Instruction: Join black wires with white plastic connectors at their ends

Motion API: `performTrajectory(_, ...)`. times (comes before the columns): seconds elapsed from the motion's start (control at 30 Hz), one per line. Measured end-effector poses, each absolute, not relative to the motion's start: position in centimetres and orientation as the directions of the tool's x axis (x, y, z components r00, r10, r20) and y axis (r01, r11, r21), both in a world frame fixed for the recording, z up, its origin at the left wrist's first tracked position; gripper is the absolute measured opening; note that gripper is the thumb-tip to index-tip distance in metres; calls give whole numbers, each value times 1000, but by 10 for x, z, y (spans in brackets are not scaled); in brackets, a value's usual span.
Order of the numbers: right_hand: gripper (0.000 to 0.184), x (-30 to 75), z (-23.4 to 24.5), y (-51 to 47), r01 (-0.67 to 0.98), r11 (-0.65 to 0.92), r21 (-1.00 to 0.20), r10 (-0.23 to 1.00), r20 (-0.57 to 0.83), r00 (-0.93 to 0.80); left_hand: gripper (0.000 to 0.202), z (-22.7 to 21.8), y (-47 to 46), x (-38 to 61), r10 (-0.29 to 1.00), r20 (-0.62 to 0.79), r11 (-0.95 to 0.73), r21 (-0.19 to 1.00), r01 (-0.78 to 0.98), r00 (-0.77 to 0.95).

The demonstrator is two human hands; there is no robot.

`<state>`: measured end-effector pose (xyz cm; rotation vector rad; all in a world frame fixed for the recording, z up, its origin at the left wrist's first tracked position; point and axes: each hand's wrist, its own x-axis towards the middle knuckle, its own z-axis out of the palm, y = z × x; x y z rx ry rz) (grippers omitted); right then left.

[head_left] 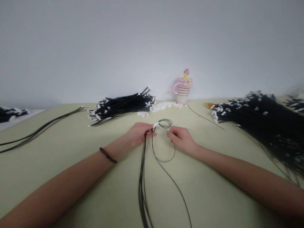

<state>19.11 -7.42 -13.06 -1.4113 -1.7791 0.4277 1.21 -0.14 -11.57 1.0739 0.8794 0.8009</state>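
My left hand (140,133), at the middle of the table, pinches several thin black cords (142,177) near a small white tag (156,124). Those cords hang down toward the near edge. Beside the white tag, one thin cord is coiled into small loops (167,123), and a larger loop (163,161) droops below between my hands. Just to the right, my right hand (180,136) is closed with thumb and fingers pressed together on the thin cord of the loop. Its fingertips partly hide the cord there.
A bundle of black cords with white ends (123,106) lies at the back left, beside scattered small white pieces (162,106). A pink striped mug (183,91) stands behind them. A large black cord pile (263,123) covers the right; loose cords (45,126) lie left.
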Motion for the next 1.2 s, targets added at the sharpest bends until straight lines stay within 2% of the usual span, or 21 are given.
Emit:
performTrajectory(0.27, 15, 189, -131, -76, 669, 356, -653, 898, 438, -50, 16, -116, -4, 12, 875, -172, 246, 963, -108, 453)
performTrajectory(0.53, 19, 189, -130, -72, 621, 382, -685, 906, 410, -104, 19, -116, -7, 13, 863, -118, 174, 982, -68, 491)
performTrajectory(0.7, 21, 191, -134, -68, 582, 356, -731, 927, 355, -122, 22, -112, -17, 16, 868, -98, 65, 994, 86, 487)
performTrajectory(0.87, 20, 191, -135, -71, 559, 375, -739, 916, 390, -98, 22, -109, -23, 19, 889, -93, 4, 981, 196, 448)
performTrajectory(1.07, 17, 187, -131, -77, 666, 419, -618, 853, 519, -56, 21, -104, -27, 21, 892, -102, 20, 982, 187, 440)
performTrajectory(1.2, 18, 186, -130, -78, 734, 418, -535, 835, 544, -79, 21, -104, -28, 21, 891, -89, 10, 984, 177, 446)
